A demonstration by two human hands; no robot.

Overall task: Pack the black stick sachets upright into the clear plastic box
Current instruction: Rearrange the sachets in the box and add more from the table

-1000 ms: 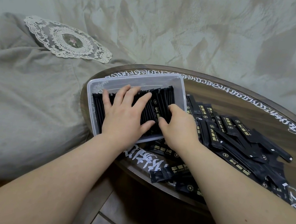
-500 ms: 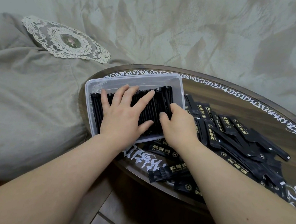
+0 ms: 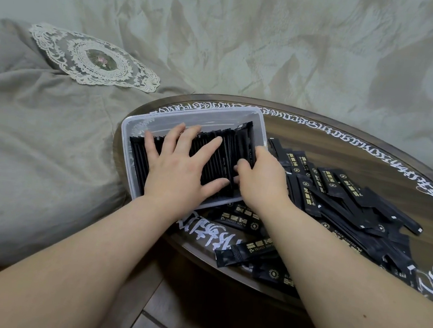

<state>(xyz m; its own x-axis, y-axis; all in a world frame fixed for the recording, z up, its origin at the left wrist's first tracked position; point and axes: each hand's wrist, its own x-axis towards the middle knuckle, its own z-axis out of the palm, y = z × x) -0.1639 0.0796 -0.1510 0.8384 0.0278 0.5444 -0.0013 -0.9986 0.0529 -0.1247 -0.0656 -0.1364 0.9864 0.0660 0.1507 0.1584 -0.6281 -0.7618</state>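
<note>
Inside clear box [image 3: 143,126], hands [image 3: 178,170] press sachet row [image 3: 227,154]; far strip free.

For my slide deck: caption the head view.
Left hand presses packed sachets flat in clear box; right hand tucks the row's end beside loose pile.

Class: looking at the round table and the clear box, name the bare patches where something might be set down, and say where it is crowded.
Free: the far strip inside the box, beyond the packed sachets, and the table between the loose pile and the far rim. Crowded: the box's near side, under the left hand and right hand, and the table's right and near edge.
</note>
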